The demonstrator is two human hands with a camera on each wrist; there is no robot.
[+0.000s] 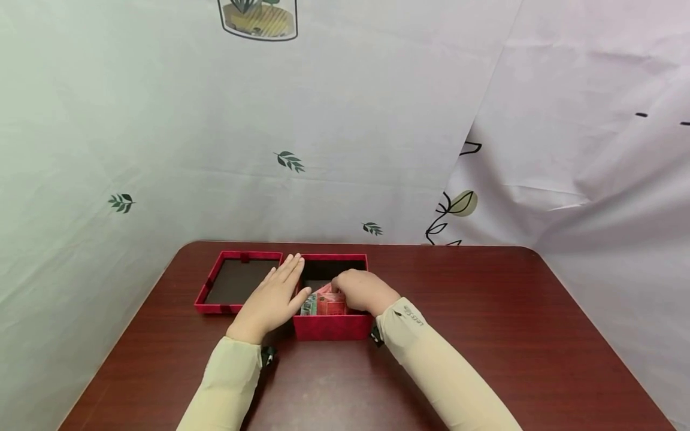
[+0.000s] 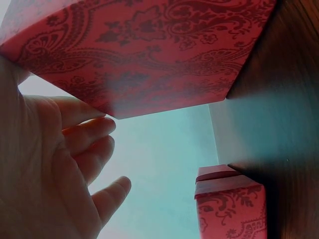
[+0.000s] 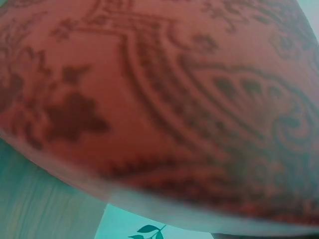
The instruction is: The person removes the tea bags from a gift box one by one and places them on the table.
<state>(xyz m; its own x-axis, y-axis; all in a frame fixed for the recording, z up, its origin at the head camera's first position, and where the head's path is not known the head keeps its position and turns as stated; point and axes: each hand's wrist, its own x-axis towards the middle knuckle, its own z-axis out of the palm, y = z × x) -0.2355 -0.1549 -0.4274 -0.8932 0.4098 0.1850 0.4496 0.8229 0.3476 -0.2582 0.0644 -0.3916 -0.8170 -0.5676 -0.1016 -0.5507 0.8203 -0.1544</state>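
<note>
An uncovered red box (image 1: 331, 328) with a dark inside stands on the table. In its near part lie small printed packets (image 1: 330, 304), red and green, with a pinkish-red one tilted up behind them. My right hand (image 1: 366, 290) reaches over the right rim with curled fingers, right at the packets; its fingertips are hidden, and I cannot tell whether they grip one. The left hand (image 1: 272, 299) lies along the left rim, fingers straight, thumb toward the packets. The left wrist view shows this hand (image 2: 55, 154) beside the box's patterned side (image 2: 149, 59). The right wrist view is filled by the patterned box wall (image 3: 149, 114).
Left of the box lies its red-edged lid (image 1: 242, 281), dark inside facing up, partly behind the left hand. A corner of the lid (image 2: 232, 206) shows in the left wrist view. The brown table (image 1: 485, 335) ends at a white printed cloth (image 1: 345, 120).
</note>
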